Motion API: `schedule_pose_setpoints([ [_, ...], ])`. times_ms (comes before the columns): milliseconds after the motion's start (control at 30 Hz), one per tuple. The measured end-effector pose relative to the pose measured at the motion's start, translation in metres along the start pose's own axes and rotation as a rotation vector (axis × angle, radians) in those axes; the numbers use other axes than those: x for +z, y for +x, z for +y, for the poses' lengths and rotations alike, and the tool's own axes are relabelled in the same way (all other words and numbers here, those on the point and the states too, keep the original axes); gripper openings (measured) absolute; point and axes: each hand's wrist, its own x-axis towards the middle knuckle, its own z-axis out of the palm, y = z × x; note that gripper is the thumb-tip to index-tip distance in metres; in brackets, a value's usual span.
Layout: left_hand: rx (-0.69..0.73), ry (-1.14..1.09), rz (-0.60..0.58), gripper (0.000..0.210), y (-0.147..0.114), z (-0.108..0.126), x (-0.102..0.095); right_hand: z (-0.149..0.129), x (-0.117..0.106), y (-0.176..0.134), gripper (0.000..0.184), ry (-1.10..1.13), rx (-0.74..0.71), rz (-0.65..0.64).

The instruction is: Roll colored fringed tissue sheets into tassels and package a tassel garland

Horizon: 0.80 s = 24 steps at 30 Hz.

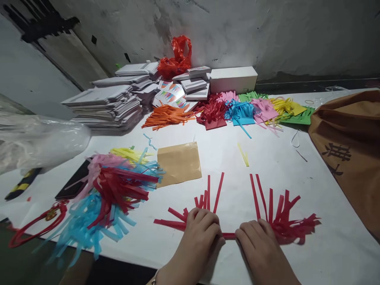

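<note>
A dark red tissue-paper tassel (228,236) lies across the white table in front of me, its narrow rolled middle showing between my hands. My left hand (203,229) is curled over the left part of that middle, and my right hand (257,237) is curled over the right part. Cut strips fan out beyond both hands, away from me and to the sides. My fingertips are pressed down on the paper and partly hidden. To the left rests a pile of finished-looking tassels (118,190) in red, blue, pink and yellow.
A brown paper envelope (179,164) lies beyond my left hand. Fringed paper bundles (213,113) in several colours line the back, near stacked white packets (103,103), a white box (234,79) and a red plastic bag (176,59). A brown bag (350,146) stands right; a red cord (38,225) lies left.
</note>
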Motion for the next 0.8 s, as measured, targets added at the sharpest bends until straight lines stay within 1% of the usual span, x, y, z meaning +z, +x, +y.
schedule_pose_setpoints([
  [67,-0.044,-0.027,-0.008,0.015,-0.001,0.000,-0.001,0.006,-0.006,-0.008,0.031,-0.028,0.047,0.010],
  [133,-0.055,-0.031,-0.014,0.014,-0.002,0.002,-0.001,0.010,-0.011,-0.013,0.026,-0.048,0.125,0.007],
  [200,-0.064,0.007,-0.015,0.016,-0.001,0.006,0.000,0.011,-0.014,-0.014,0.024,-0.061,0.193,-0.017],
  [267,-0.114,0.097,-0.045,0.019,0.001,0.013,0.002,0.011,-0.015,-0.012,0.025,-0.076,0.236,-0.069],
  [367,-0.208,0.259,-0.122,0.018,0.007,0.022,0.003,0.014,-0.015,-0.005,0.026,-0.150,0.226,-0.135],
  [433,-0.209,0.341,-0.162,0.014,0.011,0.024,0.002,0.016,-0.014,-0.002,0.023,-0.208,0.187,-0.146],
  [500,-0.111,0.385,-0.178,0.013,0.013,0.022,0.002,0.016,-0.012,0.000,0.022,-0.211,0.176,-0.113],
  [567,0.056,0.412,-0.159,0.010,0.011,0.019,0.005,0.014,-0.011,0.002,0.026,-0.140,0.160,-0.034],
  [633,0.212,0.439,-0.111,0.011,0.010,0.016,0.011,0.010,-0.010,0.002,0.034,-0.068,0.083,0.060],
  [667,0.262,0.460,-0.092,0.014,0.010,0.015,0.015,0.007,-0.009,0.003,0.036,-0.050,0.031,0.084],
  [733,0.313,0.501,-0.085,0.020,0.012,0.013,0.022,0.003,-0.008,0.004,0.033,-0.042,-0.049,0.091],
  [800,0.306,0.504,-0.145,0.021,0.018,0.010,0.024,0.000,-0.006,0.005,0.027,-0.046,-0.073,0.082],
])
